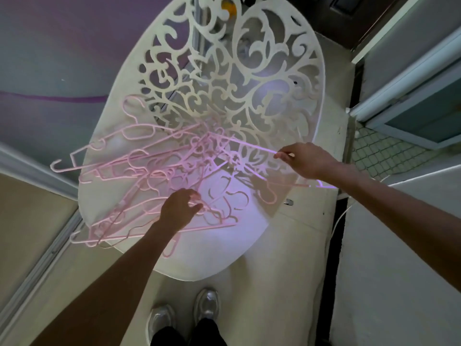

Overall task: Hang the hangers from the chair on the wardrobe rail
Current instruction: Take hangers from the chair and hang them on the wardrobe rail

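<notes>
The pink hangers lie in a tangled heap on the seat of a white chair, so interlaced that single ones are hard to tell apart and their number cannot be made out. They are thin, smooth plastic, with curved hooks and straight bars; several hooks and corners stick out past the seat's left edge. The chair's back is a rounded panel cut through with curling scrollwork, and what lies behind the cut-outs is blurred; only a yellow blob near the top edge shows, and what it is cannot be told.

The left hand reaches down onto the near side of the pile, fingers bent among the hooks. The fingers are curled round the thin pink wire of one hanger there, though the tangle hides just how much they hold. The right hand is at the chair's right edge, thumb and forefinger pinching the end of a long straight bar of a hanger that runs back into the heap.

A pale purple glare falls on the seat and washes out its surface near the middle. Below, two silver-grey shoes stand on a light floor, the legs cut off by the lower edge. A white cupboard door with a bluish panel stands at the right, partly out of view.
</notes>
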